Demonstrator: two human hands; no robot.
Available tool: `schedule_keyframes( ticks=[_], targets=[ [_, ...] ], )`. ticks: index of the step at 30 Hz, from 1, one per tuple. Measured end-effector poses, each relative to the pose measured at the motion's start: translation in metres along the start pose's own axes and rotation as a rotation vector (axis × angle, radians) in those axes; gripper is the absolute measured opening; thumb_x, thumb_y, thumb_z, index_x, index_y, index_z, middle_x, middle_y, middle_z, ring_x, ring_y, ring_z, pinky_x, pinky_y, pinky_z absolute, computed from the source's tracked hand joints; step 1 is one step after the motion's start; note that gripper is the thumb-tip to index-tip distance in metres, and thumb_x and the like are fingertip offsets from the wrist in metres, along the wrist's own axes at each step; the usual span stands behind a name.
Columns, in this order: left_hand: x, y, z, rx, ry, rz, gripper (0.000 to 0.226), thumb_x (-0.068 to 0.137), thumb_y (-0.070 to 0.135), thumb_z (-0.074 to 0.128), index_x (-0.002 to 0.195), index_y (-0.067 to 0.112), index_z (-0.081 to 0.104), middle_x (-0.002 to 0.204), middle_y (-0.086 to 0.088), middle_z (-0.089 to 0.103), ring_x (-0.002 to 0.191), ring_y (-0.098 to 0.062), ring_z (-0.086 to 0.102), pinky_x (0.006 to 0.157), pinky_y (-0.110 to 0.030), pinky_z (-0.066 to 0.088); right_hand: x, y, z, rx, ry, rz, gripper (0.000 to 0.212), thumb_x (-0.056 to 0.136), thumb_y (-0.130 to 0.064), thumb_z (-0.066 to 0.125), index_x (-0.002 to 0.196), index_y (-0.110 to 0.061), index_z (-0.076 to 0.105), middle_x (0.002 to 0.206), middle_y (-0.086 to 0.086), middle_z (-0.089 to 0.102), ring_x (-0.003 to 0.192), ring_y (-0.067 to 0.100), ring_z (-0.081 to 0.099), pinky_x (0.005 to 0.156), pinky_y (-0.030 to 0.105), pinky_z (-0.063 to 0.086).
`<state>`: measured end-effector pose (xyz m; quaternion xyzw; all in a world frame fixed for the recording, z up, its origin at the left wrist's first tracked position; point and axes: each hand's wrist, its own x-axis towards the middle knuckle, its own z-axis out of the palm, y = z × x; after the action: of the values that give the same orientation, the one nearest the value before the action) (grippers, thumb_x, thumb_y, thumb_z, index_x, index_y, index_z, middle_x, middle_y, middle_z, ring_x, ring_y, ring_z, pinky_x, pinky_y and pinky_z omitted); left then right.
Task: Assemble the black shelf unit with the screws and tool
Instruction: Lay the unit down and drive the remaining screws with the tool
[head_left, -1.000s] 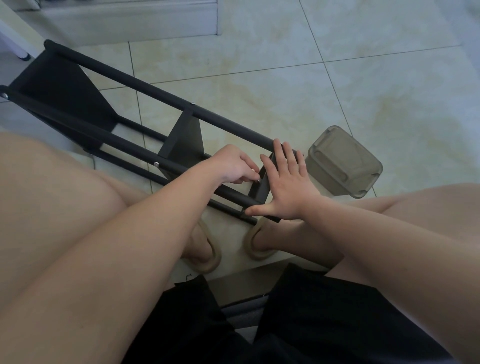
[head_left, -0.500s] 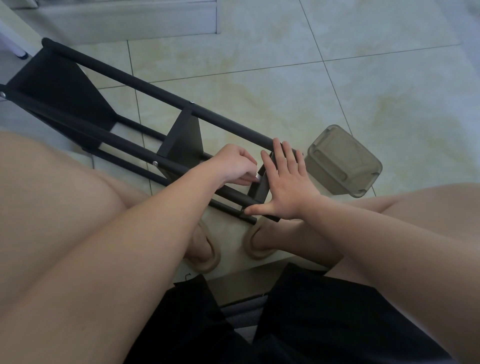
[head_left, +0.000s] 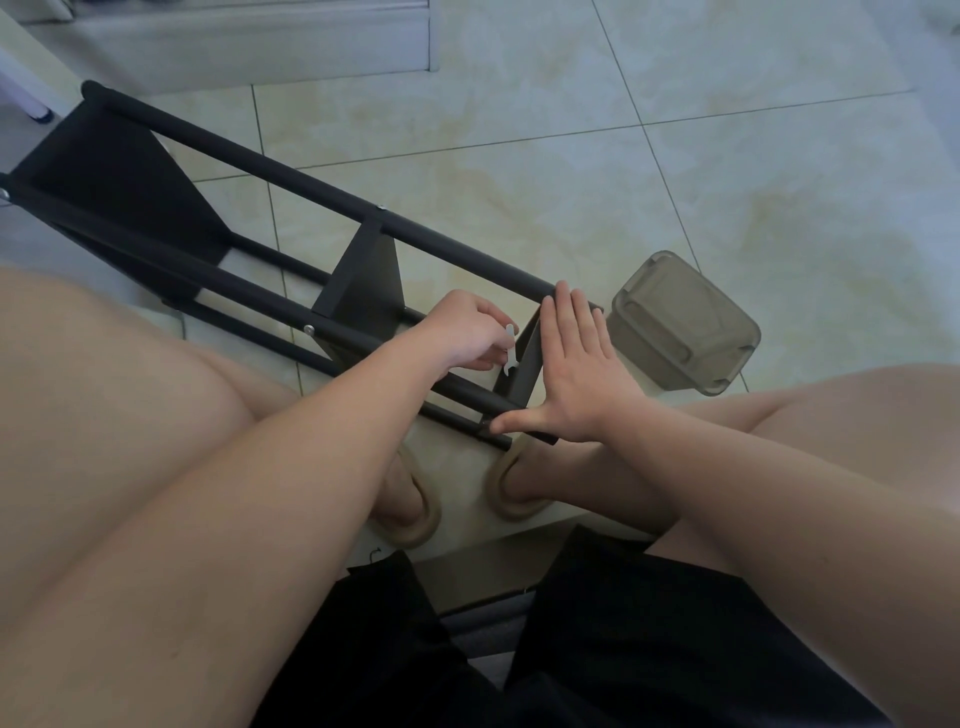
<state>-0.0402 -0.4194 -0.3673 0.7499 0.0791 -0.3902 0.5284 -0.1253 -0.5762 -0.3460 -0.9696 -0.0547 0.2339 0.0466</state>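
The black shelf unit (head_left: 291, 171) lies on its side across the tiled floor, its tubes running from upper left to my knees. A silver screw head (head_left: 309, 328) shows on one near tube. My left hand (head_left: 465, 332) pinches a small white flat wrench (head_left: 509, 349) upright beside the nearest shelf panel (head_left: 522, 366). With straight fingers, my right hand (head_left: 574, 374) presses flat against the end of that panel, and its thumb lies along the lower tube end.
A smoky translucent plastic box (head_left: 685, 325) lies on the floor just right of the shelf end. My two feet in beige slippers (head_left: 514, 493) are below the frame. A white furniture leg (head_left: 31, 101) stands at the upper left. Open tiled floor spreads to the right.
My left hand has lifted slightly and turned, and the white wrench now shows between its fingers. My right hand stays pressed on the shelf end.
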Motion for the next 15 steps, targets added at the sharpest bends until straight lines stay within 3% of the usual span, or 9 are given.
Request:
schedule_keyframes(
  ticks=[7,15],
  targets=[
    [-0.0046,0.0025,0.0043,0.027,-0.046,0.023,0.003,0.094,0.014,0.066,0.095,0.015,0.069,0.067,0.001,0.075,0.071,-0.012,0.076,0.062,-0.025,0.058,0.0011,-0.0002,-0.0019,0.007,-0.029,-0.003,0.160,0.043,-0.109,0.016,0.154,-0.001,-0.024,0.160,0.017,-0.036,0.148,0.032,-0.034,0.122,0.047,-0.017],
    [-0.0058,0.0043,0.0046,0.056,-0.068,-0.005,0.003,0.095,0.016,0.064,0.096,0.015,0.066,0.067,0.003,0.075,0.071,-0.010,0.075,0.063,-0.027,0.056,0.0007,-0.0014,-0.0015,-0.009,-0.022,0.005,0.161,0.040,-0.110,0.006,0.154,-0.001,-0.024,0.160,0.017,-0.036,0.148,0.033,-0.034,0.122,0.047,-0.018]
  ],
)
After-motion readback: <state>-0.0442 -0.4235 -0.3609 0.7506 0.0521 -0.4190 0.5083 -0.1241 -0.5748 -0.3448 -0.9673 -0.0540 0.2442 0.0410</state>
